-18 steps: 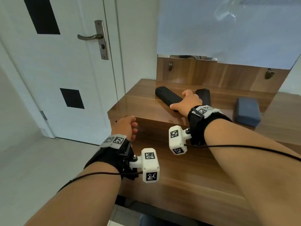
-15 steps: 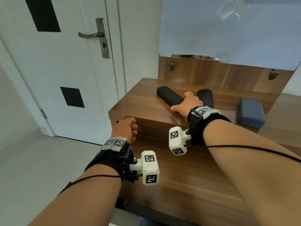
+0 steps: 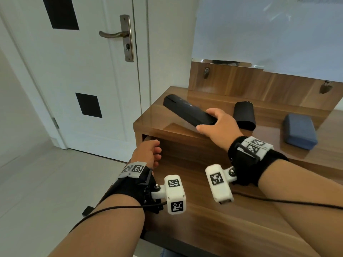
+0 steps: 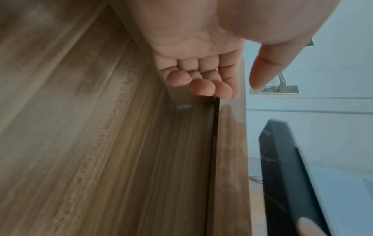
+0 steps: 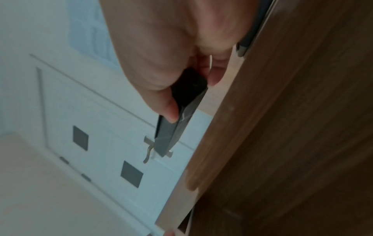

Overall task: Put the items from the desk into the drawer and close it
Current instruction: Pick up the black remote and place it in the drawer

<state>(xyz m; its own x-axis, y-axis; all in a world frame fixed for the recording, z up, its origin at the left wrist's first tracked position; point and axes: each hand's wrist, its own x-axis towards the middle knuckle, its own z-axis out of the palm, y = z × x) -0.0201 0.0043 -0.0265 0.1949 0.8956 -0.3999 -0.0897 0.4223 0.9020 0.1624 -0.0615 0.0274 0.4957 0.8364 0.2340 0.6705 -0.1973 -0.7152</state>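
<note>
Over the left end of the shiny brown wooden table point(image 3: 157, 125): long flat black case point(image 3: 187, 113), held at its near end by the right grip point(image 3: 220, 125). Thumb on one side, fingers curled round the other, closed tight on the case. Near end looks lifted off the wood; hard to tell if the far end touches.

Just below the table edge: left grip point(image 3: 148, 153), with fingers hooked over the top edge of the brown wooden drawer front point(image 3: 185, 164) at its left corner. Thumb sticking out, not pressing on anything. Only a thin dark gap showing between drawer front and table, so open just a little.

Back on the table, to the right: short black case point(image 3: 244, 115), lying close beside the right grip, and a soft blue box point(image 3: 299, 131) well apart from it, farther right. Neither one touched.

Step in hand, as a guess: getting the first thing up while the drawer comes open. Nothing in the drawer yet, as far as can be seen.

Next move, most likely: pull the drawer out much more with the left grip, since the gap looks too thin for the long case. Then swing the case over and down, and lay it flat and lengthwise inside. Watch the short black case while swinging. Two more things to go, then push shut.
</note>
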